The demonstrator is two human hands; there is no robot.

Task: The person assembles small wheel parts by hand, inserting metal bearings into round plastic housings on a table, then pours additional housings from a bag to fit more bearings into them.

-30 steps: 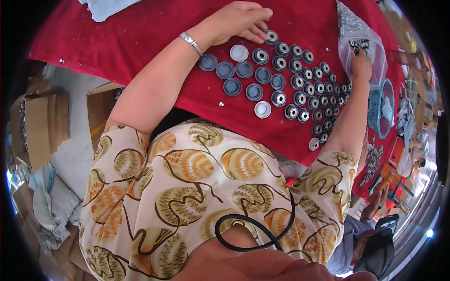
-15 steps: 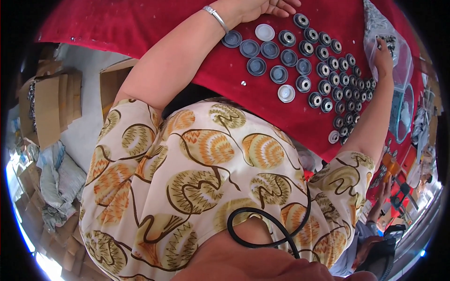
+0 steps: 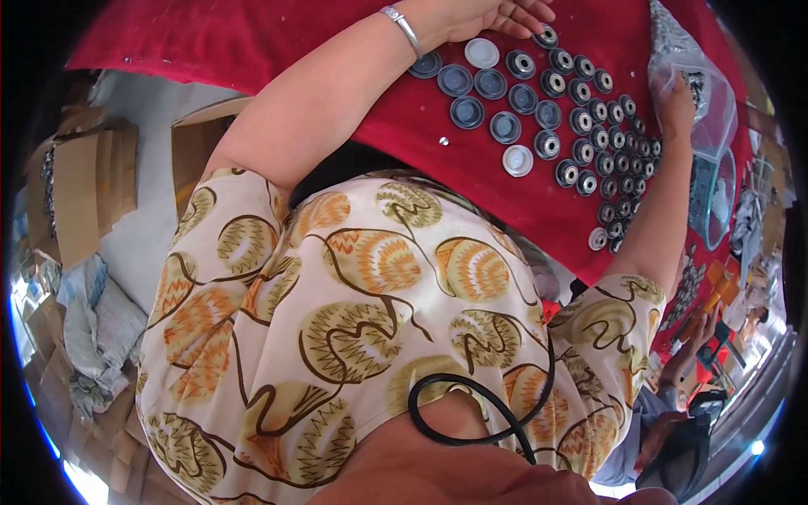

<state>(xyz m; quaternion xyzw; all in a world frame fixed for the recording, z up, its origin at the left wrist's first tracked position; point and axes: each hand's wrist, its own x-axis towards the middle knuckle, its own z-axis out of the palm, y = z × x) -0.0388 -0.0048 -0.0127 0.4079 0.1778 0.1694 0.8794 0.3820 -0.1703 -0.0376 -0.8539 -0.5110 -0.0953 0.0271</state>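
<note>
My left hand (image 3: 497, 18) is at the top edge of the picture, partly cut off. Its visible fingers are apart, and the fingertips meet or nearly meet a grey round cap with a metal ring-like bearing (image 3: 545, 35). My right hand (image 3: 676, 103) is at a clear plastic bag (image 3: 714, 126) holding small dark and silvery metal pieces (image 3: 697, 87). Its fingers are covered by the bag's film, so their grip does not show. Between my arms, many bearing-fitted caps (image 3: 581, 120) stand in a cluster. Shallow grey cups without bearings (image 3: 490, 83) lie nearer my left forearm.
A red cloth (image 3: 421, 147) covers the table. Two whitish cups (image 3: 518, 160) and a tiny shiny piece (image 3: 443, 141) lie on it. A bluish clear tub (image 3: 715, 202) stands beyond my right forearm. Cardboard boxes (image 3: 80, 194) and sacks (image 3: 105, 324) are at left; another person's hand (image 3: 703, 328) shows at right.
My left hand has moved slightly right and down toward the bearing-fitted cap. My right hand has gone in under the bag's film, its fingers now less visible. The view has shifted a little.
</note>
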